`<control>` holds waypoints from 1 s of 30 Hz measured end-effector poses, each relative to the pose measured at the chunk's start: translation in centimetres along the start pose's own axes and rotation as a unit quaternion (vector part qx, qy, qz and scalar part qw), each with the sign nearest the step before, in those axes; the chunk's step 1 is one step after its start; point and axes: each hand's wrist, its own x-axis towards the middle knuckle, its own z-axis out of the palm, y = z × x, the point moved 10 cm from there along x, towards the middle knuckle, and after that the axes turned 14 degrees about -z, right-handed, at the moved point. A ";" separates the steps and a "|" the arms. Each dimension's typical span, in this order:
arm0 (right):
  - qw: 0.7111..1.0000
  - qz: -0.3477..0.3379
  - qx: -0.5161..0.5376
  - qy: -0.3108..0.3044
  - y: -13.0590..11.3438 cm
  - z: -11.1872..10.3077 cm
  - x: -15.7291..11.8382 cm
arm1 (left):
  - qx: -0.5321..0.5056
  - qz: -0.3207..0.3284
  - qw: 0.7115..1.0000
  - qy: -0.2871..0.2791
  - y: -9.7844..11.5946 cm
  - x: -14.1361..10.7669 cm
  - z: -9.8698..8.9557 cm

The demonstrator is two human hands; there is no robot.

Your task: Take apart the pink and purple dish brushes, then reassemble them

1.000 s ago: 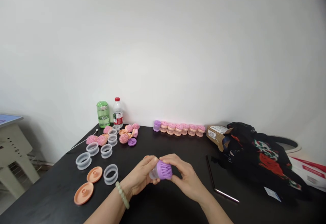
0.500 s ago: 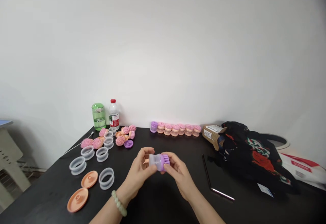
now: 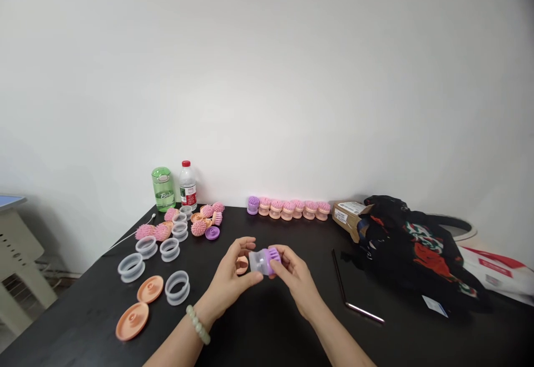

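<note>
Both my hands hold a small brush (image 3: pixel 262 261) above the black table, with a clear plastic body and a purple bristled head. My left hand (image 3: pixel 229 272) grips the clear end, and a peach disc (image 3: pixel 242 265) shows beside its fingers. My right hand (image 3: pixel 294 278) holds the purple head. Part of the brush is hidden by my fingers. A beaded bracelet (image 3: pixel 197 325) circles my left wrist.
Clear rings (image 3: pixel 177 288) and peach discs (image 3: pixel 132 321) lie left of my hands. Pink bristled heads (image 3: pixel 199 228) lie behind them, near a bottle (image 3: pixel 188 186). Several assembled brushes (image 3: pixel 287 209) stand along the wall. A black floral bag (image 3: pixel 411 250) lies to the right.
The brush has turned in my hands, and its clear end now faces me more. My hands have come slightly closer to me, and the peach disc shows more clearly.
</note>
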 end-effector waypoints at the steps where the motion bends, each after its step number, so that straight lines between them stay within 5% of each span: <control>1: 1.000 -0.007 -0.023 -0.008 -0.1 0.0 0.0 | 0.015 0.002 1.000 0.014 0.0 0.0 -0.3; 8: 0.972 -0.061 -0.220 -0.061 -1.3 0.5 -0.2 | 0.220 0.025 0.974 0.054 -0.6 0.3 0.2; 15: 0.975 -0.072 -0.209 -0.027 -0.7 0.4 -0.4 | 0.262 0.083 0.958 0.085 0.6 -0.4 0.1; 18: 0.988 -0.061 -0.139 0.010 0.6 -0.5 -0.3 | 0.141 0.094 0.975 0.145 2.1 -0.5 -3.1; 22: 0.982 -0.067 -0.176 0.017 1.8 -0.4 -0.5 | -0.082 0.073 0.968 0.224 1.9 -0.1 -8.7; 30: 0.915 -0.141 -0.326 -0.193 0.6 8.5 2.3 | -0.188 0.095 0.891 0.402 1.5 -2.6 -16.5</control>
